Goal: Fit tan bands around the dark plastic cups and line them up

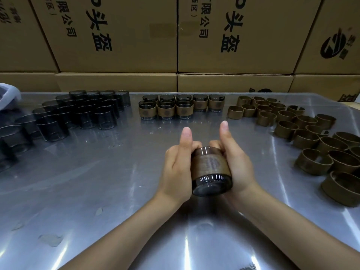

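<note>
Item 1: dark cup, held on its side above the metal table, base toward the camera, mouth pointing away. Tan band sits round its middle, printed round mark facing up.

Item 2: left hand, fingers curled round the cup's left side, thumb straight and pointing away.

Item 3: right hand, fingers wrapped round the cup's right side, thumb up likewise. Both hands clamped on the same cup; fingertips meet at the far rim.

Item 4: finished cups, banded, standing upright at table's far centre in 2 short rows; front row 3, back row 5.

Item 5: bare cups, no bands, bunched far left, upright, running toward the left edge.

Item 6: loose bands, many, standing on edge, spread along the right side from far to near.

Item 7: cardboard boxes, stacked behind the table, printed w/ black characters.

Item 8: pale plastic container, far-left edge, partly out of view.
</note>
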The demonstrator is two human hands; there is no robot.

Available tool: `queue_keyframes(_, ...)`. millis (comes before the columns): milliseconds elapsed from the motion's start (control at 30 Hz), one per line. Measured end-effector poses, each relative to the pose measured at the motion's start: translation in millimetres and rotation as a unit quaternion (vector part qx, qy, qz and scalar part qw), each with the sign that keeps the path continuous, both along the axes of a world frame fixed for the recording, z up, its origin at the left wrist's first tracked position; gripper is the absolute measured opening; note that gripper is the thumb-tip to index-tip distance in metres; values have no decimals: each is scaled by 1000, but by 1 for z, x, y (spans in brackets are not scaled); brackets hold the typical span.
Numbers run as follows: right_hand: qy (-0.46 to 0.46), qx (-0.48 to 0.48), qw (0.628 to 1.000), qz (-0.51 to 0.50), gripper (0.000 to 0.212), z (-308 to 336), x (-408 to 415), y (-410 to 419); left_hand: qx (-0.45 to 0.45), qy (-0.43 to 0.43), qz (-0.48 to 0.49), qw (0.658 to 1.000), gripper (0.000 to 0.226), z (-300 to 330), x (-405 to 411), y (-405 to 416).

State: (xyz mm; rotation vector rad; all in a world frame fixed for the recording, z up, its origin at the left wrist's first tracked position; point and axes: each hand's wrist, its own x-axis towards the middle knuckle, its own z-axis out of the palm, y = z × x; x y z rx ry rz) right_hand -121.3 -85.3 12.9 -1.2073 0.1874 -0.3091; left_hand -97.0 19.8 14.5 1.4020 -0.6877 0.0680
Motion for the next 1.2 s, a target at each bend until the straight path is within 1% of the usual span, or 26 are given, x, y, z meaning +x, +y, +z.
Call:
queue_keyframes(67, 1, -9, 1000, -10, 58, 2, -2, 0, -3, 5, -7, 1000, 68, 0, 0, -1)
queue_keyframes(133, -1, 2, 1000, -6, 55, 4, -3, 1, -5, 16, -9, 1000, 69, 2, 0, -1)
queue_keyframes(367, -3, -12, 1000, -3, 55, 4, -3, 1, -34, 22, -18, 999, 64, 2, 0, -1)
queue_keyframes(433, -2, -12, 1000, -1, 56, 4, -2, 1, -26, 9, -13, 1000, 68, -1, 2, -2)
queue_keyframes(567, -2, 24, 1000, 8, 57, 1, 0, -2, 2, 19, -23, 1000, 63, -4, 11, 1)
queue_keyframes(633, 2, 32, 999, -3, 58, 1, 2, -4, 38, 13, -38, 998, 61, -5, 18, 4)
queue_keyframes(667, 3, 31, 999, -19, 59, 2, 4, -6, 61, -6, -58, 996, 58, -7, 22, 6)
queue_keyframes(700, 3, 11, 999, -44, 58, 2, 5, -9, 85, -26, -81, 993, 50, -8, 24, 8)
queue_keyframes(800, 12, -131, 985, -115, 53, 0, 7, -17, 158, -75, -110, 978, 19, -11, 27, 8)
queue_keyframes(867, 14, -174, 976, -130, 49, -2, 9, -20, 173, -85, -95, 977, 9, -12, 29, 7)
queue_keyframes(967, 13, -191, 972, -137, 47, -6, 15, -20, 178, -104, -40, 978, 7, -14, 36, 6)
queue_keyframes(1033, 11, -207, 968, -140, 39, -11, 20, -20, 193, -142, 12, 971, 9, -18, 43, 6)
queue_keyframes(1100, 14, -202, 969, -139, 30, -16, 24, -21, 233, -201, 51, 950, 12, -23, 50, 4)
queue_keyframes(1200, 29, -215, 960, -177, 16, -19, 28, -25, 310, -291, 71, 902, 17, -26, 69, -6)
